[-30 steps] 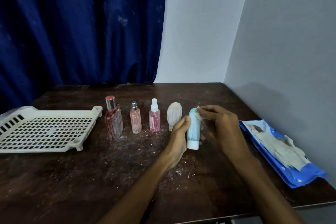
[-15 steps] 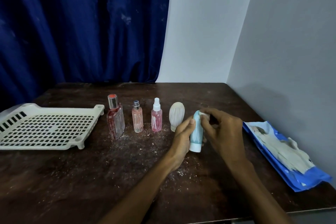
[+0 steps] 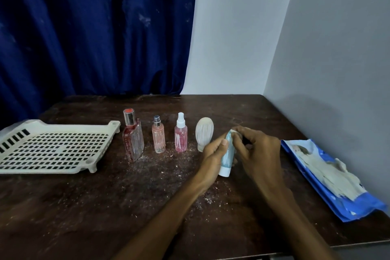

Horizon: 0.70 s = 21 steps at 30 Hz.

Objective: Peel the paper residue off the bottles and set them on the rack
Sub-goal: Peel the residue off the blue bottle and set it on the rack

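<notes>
My left hand [image 3: 213,155] grips a small light-blue tube bottle [image 3: 226,159] standing cap-down on the dark table [image 3: 105,207]. My right hand [image 3: 256,150] pinches at paper residue near the tube's upper end. To the left stand a white oval bottle [image 3: 204,136], a pink spray bottle [image 3: 180,134], a small peach spray bottle [image 3: 158,136] and a tall red-trimmed glass bottle [image 3: 133,137], all streaked with white paper residue. The cream slotted rack [image 3: 52,148] lies at the far left with nothing on it.
A blue packet with torn whitish paper [image 3: 329,177] lies at the table's right edge by the grey wall. Paper crumbs are scattered across the tabletop around the bottles. A dark blue curtain hangs behind the table.
The tube has tilted slightly and my right fingers have worked down from its tip onto its upper side. My left hand keeps its grip.
</notes>
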Available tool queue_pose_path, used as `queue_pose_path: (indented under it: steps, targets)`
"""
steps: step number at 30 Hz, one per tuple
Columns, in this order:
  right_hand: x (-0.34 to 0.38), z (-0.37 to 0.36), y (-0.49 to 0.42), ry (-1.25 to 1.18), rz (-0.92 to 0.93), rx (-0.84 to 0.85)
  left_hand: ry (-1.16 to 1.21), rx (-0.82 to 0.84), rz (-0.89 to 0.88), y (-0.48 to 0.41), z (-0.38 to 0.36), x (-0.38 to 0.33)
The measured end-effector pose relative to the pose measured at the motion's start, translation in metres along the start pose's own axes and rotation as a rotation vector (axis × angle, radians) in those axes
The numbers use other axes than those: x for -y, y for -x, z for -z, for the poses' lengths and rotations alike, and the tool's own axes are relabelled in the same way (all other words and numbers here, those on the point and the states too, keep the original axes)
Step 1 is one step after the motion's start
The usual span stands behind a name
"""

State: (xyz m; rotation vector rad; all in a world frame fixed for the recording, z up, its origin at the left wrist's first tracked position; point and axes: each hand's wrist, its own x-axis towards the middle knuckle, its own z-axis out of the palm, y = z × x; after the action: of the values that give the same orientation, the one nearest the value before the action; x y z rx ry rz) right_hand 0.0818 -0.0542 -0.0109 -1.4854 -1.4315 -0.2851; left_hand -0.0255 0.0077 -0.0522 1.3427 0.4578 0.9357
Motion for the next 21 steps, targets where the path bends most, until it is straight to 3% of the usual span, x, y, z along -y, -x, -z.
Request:
queue_pose_path:
  steps: [5,11,16,21]
  targets:
    - [-0.005,0.003,-0.004,-0.005,-0.072,-0.007,0.000,0.007,0.008,-0.002,-0.002,-0.003]
    - [0.008,0.000,0.016,-0.009,0.001,0.040,0.019,-0.044,-0.008,0.025,0.004,-0.008]
    - [0.012,-0.005,0.005,-0.056,-0.106,-0.022,0.055,-0.077,0.011,0.017,0.009,-0.016]
    - [0.022,-0.017,0.012,-0.262,-0.291,-0.085,0.099,-0.086,0.059,0.023,0.033,-0.025]
